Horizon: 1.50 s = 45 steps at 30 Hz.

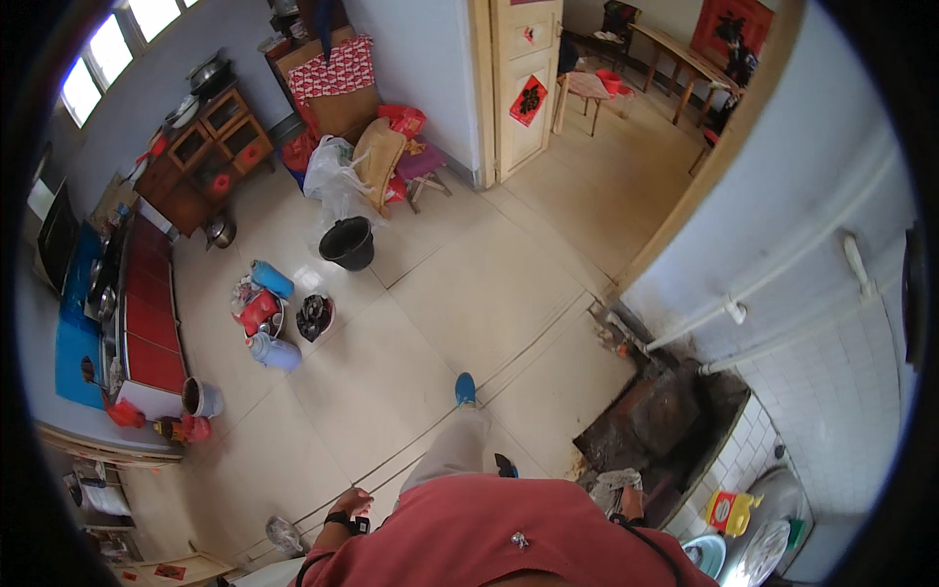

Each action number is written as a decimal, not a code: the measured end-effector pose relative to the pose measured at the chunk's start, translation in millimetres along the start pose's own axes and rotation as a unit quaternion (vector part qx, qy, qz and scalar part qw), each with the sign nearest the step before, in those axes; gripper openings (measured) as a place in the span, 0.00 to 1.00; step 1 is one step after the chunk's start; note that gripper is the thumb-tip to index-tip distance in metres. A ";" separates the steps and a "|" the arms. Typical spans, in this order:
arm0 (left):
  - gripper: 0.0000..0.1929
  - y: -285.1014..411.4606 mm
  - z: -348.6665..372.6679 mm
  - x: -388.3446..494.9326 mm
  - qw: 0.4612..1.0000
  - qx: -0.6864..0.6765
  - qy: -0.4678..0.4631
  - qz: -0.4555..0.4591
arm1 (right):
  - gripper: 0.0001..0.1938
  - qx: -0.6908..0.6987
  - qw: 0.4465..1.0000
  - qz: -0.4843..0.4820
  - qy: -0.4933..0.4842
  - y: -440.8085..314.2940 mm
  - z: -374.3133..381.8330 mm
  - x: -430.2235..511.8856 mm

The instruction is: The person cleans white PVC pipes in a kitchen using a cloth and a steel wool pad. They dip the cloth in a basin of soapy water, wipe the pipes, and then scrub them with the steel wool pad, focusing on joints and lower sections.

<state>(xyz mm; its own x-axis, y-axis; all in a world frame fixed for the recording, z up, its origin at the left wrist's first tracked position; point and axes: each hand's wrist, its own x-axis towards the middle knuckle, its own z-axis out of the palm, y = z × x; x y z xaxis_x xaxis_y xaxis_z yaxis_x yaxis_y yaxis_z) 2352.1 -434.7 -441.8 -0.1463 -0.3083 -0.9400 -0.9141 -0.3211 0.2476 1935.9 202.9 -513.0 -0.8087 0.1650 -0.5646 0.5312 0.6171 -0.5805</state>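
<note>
My left hand point(355, 502) hangs low at my side, fingers loosely curled, with nothing visible in it. A black band with a small device is on that wrist. My right hand point(631, 500) is at my other side and grips a crumpled greyish cloth point(615, 484); its fingers are partly hidden by the cloth. The cloth hangs beside a dark, dirty recess point(660, 414) in the floor by the tiled wall. Below my left hand, a clear plastic bag point(285, 536) lies near the floor grooves. One blue shoe point(465, 389) is forward on the tiles.
Ahead left stand a black bucket point(347, 243), a lined bin point(315, 318) and a basin of goods between a blue flask point(271, 279) and a pale flask point(273, 351). A doorway with an open door point(524, 88) lies ahead. At right are pipes and a yellow jug point(731, 512).
</note>
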 end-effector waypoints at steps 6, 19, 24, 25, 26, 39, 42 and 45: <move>0.08 165.1 -68.7 110.9 0.996 0.027 0.060 0.057 | 0.22 -0.023 0.999 0.035 0.009 -147.7 67.5 73.0; 0.22 700.6 -166.4 244.6 0.922 0.152 0.173 0.311 | 0.24 -0.006 1.000 0.026 0.003 -479.2 212.7 280.9; 0.24 831.9 -172.1 260.0 0.950 0.102 0.118 0.270 | 0.25 -0.032 0.999 0.033 0.000 -591.8 245.8 397.1; 0.25 857.3 -175.9 262.8 0.967 0.071 0.095 0.226 | 0.26 -0.036 0.999 0.031 0.001 -617.8 249.5 420.5; 0.27 880.4 -179.6 264.2 0.974 0.019 0.059 0.216 | 0.26 -0.038 0.999 0.025 -0.002 -645.7 253.3 444.3; 0.25 1196.2 -318.3 459.5 0.859 -0.484 -0.102 0.129 | 0.28 -0.196 0.967 0.164 0.006 -971.5 355.3 531.0; 0.36 1257.4 -344.2 521.2 0.774 -0.614 -0.130 0.084 | 0.28 -0.206 0.969 0.136 -0.021 -1013.6 390.4 515.4; 0.42 1313.6 -365.1 577.1 0.706 -0.699 -0.115 0.033 | 0.27 -0.208 0.971 0.114 -0.038 -1064.1 414.5 515.9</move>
<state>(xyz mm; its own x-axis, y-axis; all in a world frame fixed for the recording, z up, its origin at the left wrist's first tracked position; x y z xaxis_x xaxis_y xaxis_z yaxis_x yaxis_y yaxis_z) 1204.9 -1361.4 -573.3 -0.3751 -0.2619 -0.8892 0.3389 -0.9316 0.1314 1058.1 -687.5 -429.8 -0.6535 0.2860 -0.7008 0.5332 0.8311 -0.1581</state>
